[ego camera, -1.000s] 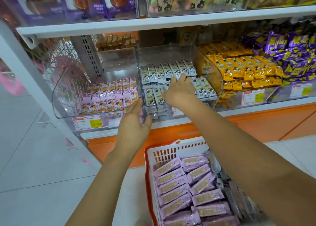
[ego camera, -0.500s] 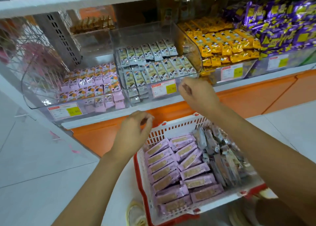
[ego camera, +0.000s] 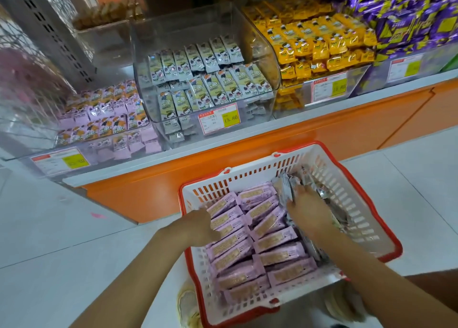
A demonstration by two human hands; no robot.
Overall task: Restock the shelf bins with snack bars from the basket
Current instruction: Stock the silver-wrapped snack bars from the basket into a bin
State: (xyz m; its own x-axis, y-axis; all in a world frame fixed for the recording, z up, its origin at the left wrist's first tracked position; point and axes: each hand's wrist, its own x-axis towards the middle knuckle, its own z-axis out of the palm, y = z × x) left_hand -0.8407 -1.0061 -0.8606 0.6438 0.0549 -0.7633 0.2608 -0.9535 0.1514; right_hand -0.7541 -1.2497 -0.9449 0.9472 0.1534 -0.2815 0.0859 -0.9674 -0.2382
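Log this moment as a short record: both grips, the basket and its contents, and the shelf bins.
left grip: hand on the pink bars at the basket's left side; hold unclear
right grip: hand among the grey bars at the basket's right side; hold unclear
basket: white with a red rim, below the shelf edge
shelf bins, left to right: pink bin, grey bin, yellow bin
stock: every bin holds bars

Basket (ego camera: 247, 176): on floor (ego camera: 62, 228), before shelf (ego camera: 247, 132).
Basket contents: stacked bars (ego camera: 262, 231) left and centre; loose bars (ego camera: 288, 187) along right side.
Shelf: left bin (ego camera: 22, 129), middle bin (ego camera: 153, 37), right bin (ego camera: 357, 79) side by side, bars in each.
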